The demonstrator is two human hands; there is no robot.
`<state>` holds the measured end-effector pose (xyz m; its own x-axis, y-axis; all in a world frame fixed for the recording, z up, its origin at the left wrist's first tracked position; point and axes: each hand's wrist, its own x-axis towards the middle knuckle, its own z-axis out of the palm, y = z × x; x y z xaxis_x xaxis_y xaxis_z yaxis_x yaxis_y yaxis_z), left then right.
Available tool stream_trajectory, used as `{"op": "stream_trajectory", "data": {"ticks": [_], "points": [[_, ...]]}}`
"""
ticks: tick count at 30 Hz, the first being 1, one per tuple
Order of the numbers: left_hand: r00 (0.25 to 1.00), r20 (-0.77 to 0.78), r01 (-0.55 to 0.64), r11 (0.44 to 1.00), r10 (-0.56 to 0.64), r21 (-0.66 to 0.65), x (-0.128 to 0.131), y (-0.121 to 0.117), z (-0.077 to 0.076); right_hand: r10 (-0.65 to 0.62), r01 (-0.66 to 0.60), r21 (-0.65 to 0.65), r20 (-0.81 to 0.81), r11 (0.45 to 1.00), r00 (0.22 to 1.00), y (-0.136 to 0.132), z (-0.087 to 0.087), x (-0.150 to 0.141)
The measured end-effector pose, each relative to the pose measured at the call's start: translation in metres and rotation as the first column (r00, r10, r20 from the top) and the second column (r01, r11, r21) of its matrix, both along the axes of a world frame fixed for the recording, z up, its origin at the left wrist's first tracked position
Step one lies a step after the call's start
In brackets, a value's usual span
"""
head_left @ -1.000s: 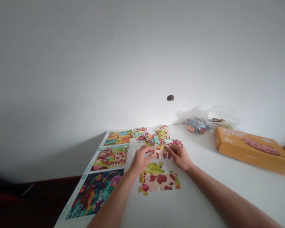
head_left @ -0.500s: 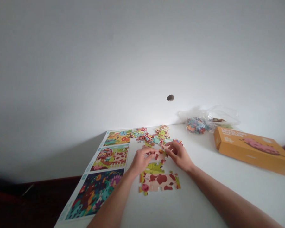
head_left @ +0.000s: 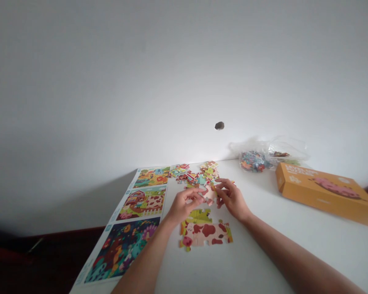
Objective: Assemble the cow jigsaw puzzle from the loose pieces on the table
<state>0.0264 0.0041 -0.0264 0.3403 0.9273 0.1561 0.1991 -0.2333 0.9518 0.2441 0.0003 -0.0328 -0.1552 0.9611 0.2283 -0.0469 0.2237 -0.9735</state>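
Observation:
Between my two hands is a pink-and-brown jigsaw puzzle piece point(head_left: 209, 193), raised a little toward the far side of the table. My left hand point(head_left: 184, 205) pinches its left edge with thumb and fingertips. On the opposite edge, the fingers of my right hand point(head_left: 233, 199) close round the piece, partly hiding it. Nearer to me lies a joined section of puzzle showing a cow point(head_left: 209, 234), with a green strip point(head_left: 199, 215) along its top left. Loose puzzle pieces point(head_left: 188, 176) are heaped beyond my hands, and more pieces point(head_left: 210, 169) lie to their right.
A printed sheet point(head_left: 164, 206) with several pictures, one a farm scene with a cow, runs along the table's left edge. An orange puzzle box point(head_left: 322, 204) is at the right. Clear plastic bags of pieces point(head_left: 253, 159) rest against the white wall point(head_left: 184, 81), which has a hole.
My right hand has shifted its fingers down along the right edge of the piece. The piece between my hands has turned and shows more of its face. My left hand has barely moved.

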Motion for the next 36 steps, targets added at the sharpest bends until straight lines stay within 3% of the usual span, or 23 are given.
{"op": "stream_trajectory", "data": {"ticks": [8,16,36], "points": [[0.998,0.049,-0.043,0.999,0.041,0.033,0.001,0.005,-0.009,0.093,-0.093,-0.016,-0.009,0.996,0.996,-0.005,0.003,0.002],[0.998,0.034,-0.062,0.997,0.06,0.051,-0.001,0.006,-0.014,0.09,-0.09,-0.018,0.015,0.996,0.996,-0.003,0.0,0.001],[0.998,0.032,-0.051,0.998,0.049,0.049,-0.001,0.006,-0.011,0.013,-0.05,0.116,0.299,0.992,0.954,-0.003,0.005,0.006]]}}
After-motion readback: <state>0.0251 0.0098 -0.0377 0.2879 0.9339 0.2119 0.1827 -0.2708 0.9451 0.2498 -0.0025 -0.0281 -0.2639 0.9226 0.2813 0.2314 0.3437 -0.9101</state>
